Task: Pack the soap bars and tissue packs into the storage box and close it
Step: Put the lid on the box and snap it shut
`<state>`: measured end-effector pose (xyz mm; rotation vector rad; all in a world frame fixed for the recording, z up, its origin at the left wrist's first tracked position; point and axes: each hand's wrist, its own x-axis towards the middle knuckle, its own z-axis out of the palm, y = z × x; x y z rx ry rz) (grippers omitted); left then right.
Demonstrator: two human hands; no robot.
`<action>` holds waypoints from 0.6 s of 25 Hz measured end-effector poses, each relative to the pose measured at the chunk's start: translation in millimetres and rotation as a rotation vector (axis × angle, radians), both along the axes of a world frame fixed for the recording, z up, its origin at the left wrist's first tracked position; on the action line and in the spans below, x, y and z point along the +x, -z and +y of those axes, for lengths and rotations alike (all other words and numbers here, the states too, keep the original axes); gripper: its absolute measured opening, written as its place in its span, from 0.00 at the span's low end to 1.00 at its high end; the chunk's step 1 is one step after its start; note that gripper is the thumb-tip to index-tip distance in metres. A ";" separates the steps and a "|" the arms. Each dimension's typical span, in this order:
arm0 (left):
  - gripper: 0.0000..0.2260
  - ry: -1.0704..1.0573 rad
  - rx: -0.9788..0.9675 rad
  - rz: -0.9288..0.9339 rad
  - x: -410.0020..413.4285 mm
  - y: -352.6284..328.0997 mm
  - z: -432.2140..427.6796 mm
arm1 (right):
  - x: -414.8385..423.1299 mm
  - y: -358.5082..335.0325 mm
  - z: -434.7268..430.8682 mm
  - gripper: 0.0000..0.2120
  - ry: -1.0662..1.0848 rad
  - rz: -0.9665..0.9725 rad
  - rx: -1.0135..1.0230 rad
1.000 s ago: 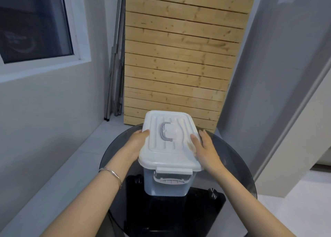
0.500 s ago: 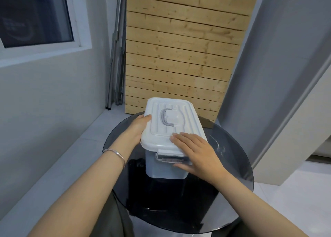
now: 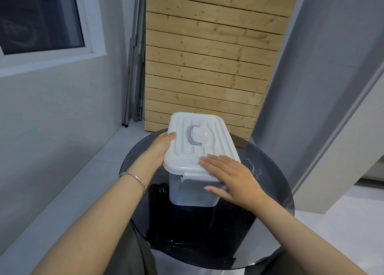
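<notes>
1. one storage box (image 3: 193, 193), pale and translucent.
2. one white lid (image 3: 207, 148), on that box.
3. one grey handle (image 3: 192, 136), on the lid.
4. two hands: one left hand (image 3: 160, 148), one right hand (image 3: 230, 177).
5. one silver bracelet (image 3: 135, 177), on the left wrist.
6. one round dark glass table (image 3: 270, 191).
7. one slatted wooden panel (image 3: 207, 56).
8. one window (image 3: 37, 19).
9. several metal poles (image 3: 135, 67) in the corner, exact number unclear.

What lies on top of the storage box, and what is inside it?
A white lid with a grey handle covers the storage box; the right hand presses on it, the left hand holds its edge. The contents are hidden.
</notes>
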<state>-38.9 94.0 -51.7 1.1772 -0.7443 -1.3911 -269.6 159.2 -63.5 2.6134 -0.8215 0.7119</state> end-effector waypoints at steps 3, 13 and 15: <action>0.15 0.000 -0.004 0.012 0.8 3.1 -3.4 | 7.0 -4.1 4.8 0.24 0.012 -0.239 0.183; 0.09 -0.049 0.080 0.015 2.0 11.5 -12.0 | 9.5 -10.6 9.5 0.24 0.032 -0.367 0.491; 0.09 -0.036 0.080 0.042 1.1 10.6 -10.9 | 9.6 -11.0 9.4 0.23 0.035 -0.377 0.511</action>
